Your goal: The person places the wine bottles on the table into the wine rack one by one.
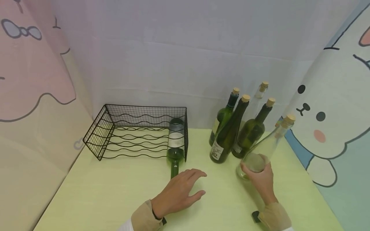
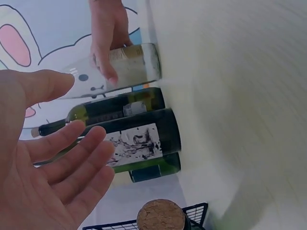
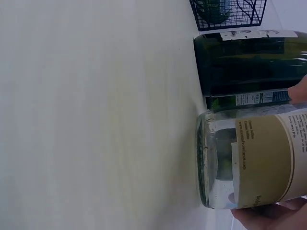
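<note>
My right hand [image 1: 262,179] grips the lower body of a clear glass bottle [image 1: 270,141] with a cork in its neck. That bottle's beige and white label [image 3: 268,160] shows in the right wrist view. My left hand [image 1: 180,192] hangs over the table with its fingers spread and nothing between them. Close by it, a green bottle [image 1: 175,155] lies in the right end of a black wire rack [image 1: 136,157], its neck pointing toward me. Its cork end [image 2: 161,216] appears at the bottom of the left wrist view.
Left of the clear bottle stand a dark bottle [image 1: 229,134], an olive-green bottle [image 1: 252,130] and a green bottle [image 1: 221,120], all corked. Another clear bottle [image 1: 261,91] is partly hidden behind them. A pale curtain [image 1: 173,64] backs the yellow-green table [image 1: 115,192].
</note>
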A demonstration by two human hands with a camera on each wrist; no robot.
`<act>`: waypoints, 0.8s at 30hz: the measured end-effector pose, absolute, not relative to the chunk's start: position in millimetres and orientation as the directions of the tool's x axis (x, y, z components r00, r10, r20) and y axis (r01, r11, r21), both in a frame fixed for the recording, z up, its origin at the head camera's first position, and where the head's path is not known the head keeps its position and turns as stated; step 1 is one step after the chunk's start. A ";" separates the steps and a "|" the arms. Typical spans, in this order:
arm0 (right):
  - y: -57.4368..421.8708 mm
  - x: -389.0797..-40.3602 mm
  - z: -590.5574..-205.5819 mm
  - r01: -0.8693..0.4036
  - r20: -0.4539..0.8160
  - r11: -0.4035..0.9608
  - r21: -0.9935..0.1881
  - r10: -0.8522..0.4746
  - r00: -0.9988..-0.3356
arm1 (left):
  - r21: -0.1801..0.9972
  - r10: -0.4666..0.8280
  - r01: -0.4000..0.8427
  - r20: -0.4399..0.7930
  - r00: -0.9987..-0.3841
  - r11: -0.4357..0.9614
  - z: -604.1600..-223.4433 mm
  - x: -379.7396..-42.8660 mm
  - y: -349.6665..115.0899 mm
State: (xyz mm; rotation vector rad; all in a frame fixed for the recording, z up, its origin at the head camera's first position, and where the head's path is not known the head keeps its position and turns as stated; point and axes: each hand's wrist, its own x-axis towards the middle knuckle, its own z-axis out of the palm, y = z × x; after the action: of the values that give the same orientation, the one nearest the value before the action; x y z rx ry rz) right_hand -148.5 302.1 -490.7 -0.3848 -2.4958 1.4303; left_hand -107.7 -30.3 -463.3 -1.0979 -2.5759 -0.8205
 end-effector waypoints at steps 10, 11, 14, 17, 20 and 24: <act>312.5 -108.0 -486.1 0.090 0.135 0.546 -0.833 0.358 -0.924 | 0.440 0.589 0.703 0.386 -0.710 0.559 -466.1 -103.9 -33.7; 314.4 -102.7 -485.2 0.097 0.135 0.557 -0.825 0.360 -0.923 | 0.438 0.589 0.705 0.389 -0.708 0.558 -466.3 -103.6 -34.0; 320.8 -87.8 -481.2 0.121 0.130 0.595 -0.795 0.361 -0.923 | 0.432 0.588 0.710 0.399 -0.703 0.556 -466.8 -102.4 -35.0; 328.3 -76.0 -476.6 0.143 0.119 0.643 -0.752 0.346 -0.931 | 0.428 0.590 0.714 0.403 -0.700 0.554 -466.5 -102.0 -36.3; 335.8 -68.8 -472.9 0.151 0.111 0.696 -0.702 0.317 -0.942 | 0.432 0.591 0.710 0.396 -0.703 0.556 -465.6 -103.1 -38.5; 343.1 -64.3 -467.5 0.120 0.129 0.759 -0.640 0.260 -0.957 | 0.429 0.583 0.702 0.392 -0.711 0.568 -465.7 -103.7 -43.2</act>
State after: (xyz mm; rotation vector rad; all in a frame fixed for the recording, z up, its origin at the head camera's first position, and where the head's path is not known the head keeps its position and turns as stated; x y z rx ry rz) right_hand -64.3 343.1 -467.5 -0.3005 -2.7457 0.9786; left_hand -103.7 -43.2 -465.7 -1.0782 -2.5937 -0.8469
